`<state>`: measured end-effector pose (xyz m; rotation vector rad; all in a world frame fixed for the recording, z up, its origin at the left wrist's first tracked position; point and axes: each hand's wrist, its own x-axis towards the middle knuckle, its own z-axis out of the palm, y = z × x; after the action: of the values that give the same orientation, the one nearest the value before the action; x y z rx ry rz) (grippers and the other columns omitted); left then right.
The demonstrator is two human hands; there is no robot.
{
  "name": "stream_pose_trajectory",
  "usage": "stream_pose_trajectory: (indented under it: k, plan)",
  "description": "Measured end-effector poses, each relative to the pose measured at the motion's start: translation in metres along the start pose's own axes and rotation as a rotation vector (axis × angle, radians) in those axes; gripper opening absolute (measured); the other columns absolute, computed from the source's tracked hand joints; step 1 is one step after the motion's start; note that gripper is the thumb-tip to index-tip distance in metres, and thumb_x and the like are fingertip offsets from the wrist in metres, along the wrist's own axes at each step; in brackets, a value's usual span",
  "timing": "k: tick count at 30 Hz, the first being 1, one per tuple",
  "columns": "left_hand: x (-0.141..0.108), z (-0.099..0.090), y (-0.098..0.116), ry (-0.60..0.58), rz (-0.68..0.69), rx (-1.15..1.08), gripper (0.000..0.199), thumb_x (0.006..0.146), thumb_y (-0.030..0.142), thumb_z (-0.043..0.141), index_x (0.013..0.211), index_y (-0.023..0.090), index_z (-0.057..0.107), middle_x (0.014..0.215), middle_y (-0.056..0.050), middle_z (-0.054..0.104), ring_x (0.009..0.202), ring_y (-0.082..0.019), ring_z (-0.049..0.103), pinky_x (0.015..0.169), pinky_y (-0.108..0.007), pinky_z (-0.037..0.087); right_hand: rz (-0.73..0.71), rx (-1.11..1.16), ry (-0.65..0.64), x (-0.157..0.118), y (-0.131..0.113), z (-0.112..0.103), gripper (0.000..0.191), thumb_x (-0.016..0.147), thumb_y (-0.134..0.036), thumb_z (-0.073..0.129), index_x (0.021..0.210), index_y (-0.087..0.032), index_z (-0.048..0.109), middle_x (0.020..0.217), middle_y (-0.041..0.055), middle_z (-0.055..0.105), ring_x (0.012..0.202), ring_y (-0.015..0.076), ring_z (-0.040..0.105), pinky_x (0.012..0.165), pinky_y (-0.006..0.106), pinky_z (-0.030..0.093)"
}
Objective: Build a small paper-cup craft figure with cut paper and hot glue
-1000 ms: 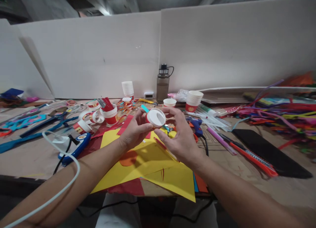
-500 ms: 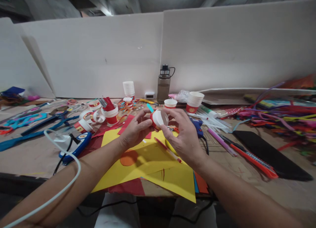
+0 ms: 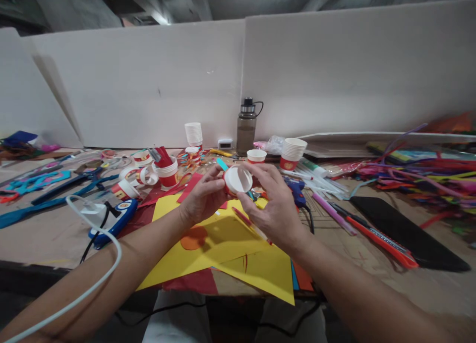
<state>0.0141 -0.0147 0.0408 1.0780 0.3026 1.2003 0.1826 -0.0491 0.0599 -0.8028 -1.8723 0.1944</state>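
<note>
Between my two hands is a small red-and-white paper cup piece (image 3: 238,180), its round white face turned toward me and a turquoise strip (image 3: 222,163) sticking out at its upper left. My left hand (image 3: 208,193) grips it from the left with thumb and fingers. My right hand (image 3: 270,198) curls round its right side, thumb at the lower edge and fingers at the upper edge. Below the hands lie yellow paper sheets (image 3: 223,239) with an orange paper circle (image 3: 194,237) and a red pen (image 3: 248,221), partly hidden by my right hand.
Behind stand a water bottle (image 3: 246,130), stacked paper cups (image 3: 292,152) and a cup with red strips (image 3: 165,173). A blue glue gun (image 3: 296,190), a red utility knife (image 3: 386,241) and a black slab (image 3: 405,234) lie right. A white cable (image 3: 115,263) crosses my left forearm.
The cup piece has turned so its round white face shows more fully toward me, and it has shifted slightly left. My right hand's thumb and fingers have moved a little along its edge.
</note>
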Motion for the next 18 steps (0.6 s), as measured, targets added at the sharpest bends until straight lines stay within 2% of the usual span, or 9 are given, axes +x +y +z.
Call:
stream_pose_trajectory:
  k: [4, 7, 11, 13, 18]
  plan:
    - [0.003, -0.001, 0.001, 0.070, -0.100, -0.089, 0.038, 0.079, 0.040, 0.063, 0.111, 0.018, 0.062, 0.099, -0.007, 0.072, 0.090, -0.022, 0.069, 0.073, -0.030, 0.056, 0.084, 0.120, -0.028, -0.001, 0.002, 0.000, 0.054, 0.084, -0.029, 0.065, 0.135, -0.030, 0.045, 0.132, 0.0095, 0.047, 0.115, 0.0240, 0.053, 0.091, 0.043, 0.053]
    - [0.006, -0.003, 0.001, 0.100, -0.139, -0.135, 0.036, 0.084, 0.041, 0.057, 0.110, 0.017, 0.063, 0.095, -0.007, 0.073, 0.083, -0.020, 0.069, 0.072, -0.030, 0.056, 0.127, 0.202, -0.029, -0.001, 0.003, 0.000, 0.048, 0.085, -0.030, 0.065, 0.130, -0.030, 0.049, 0.131, 0.0086, 0.049, 0.111, 0.0222, 0.056, 0.091, 0.041, 0.053]
    - [0.006, -0.006, -0.001, 0.086, -0.149, -0.196, 0.032, 0.087, 0.040, 0.054, 0.106, 0.017, 0.066, 0.096, -0.008, 0.073, 0.080, -0.019, 0.069, 0.066, -0.027, 0.055, 0.169, 0.315, -0.003, 0.001, 0.006, -0.002, 0.029, 0.093, -0.035, 0.054, 0.121, -0.027, 0.057, 0.124, 0.0068, 0.057, 0.113, 0.0218, 0.056, 0.097, 0.044, 0.049]
    - [0.006, -0.007, -0.002, 0.080, -0.158, -0.215, 0.033, 0.087, 0.040, 0.054, 0.106, 0.017, 0.066, 0.094, -0.008, 0.074, 0.077, -0.018, 0.069, 0.067, -0.027, 0.055, 0.226, 0.389, 0.005, 0.001, 0.008, -0.002, 0.026, 0.095, -0.037, 0.050, 0.116, -0.026, 0.059, 0.124, 0.0068, 0.059, 0.113, 0.0216, 0.057, 0.097, 0.044, 0.049]
    - [0.006, -0.007, -0.001, 0.030, -0.190, -0.222, 0.034, 0.086, 0.040, 0.052, 0.105, 0.015, 0.067, 0.091, -0.010, 0.074, 0.075, -0.019, 0.069, 0.067, -0.028, 0.054, 0.319, 0.495, 0.009, 0.000, 0.014, 0.003, 0.025, 0.088, -0.028, 0.061, 0.112, -0.024, 0.059, 0.124, 0.0076, 0.061, 0.106, 0.0198, 0.062, 0.094, 0.042, 0.051]
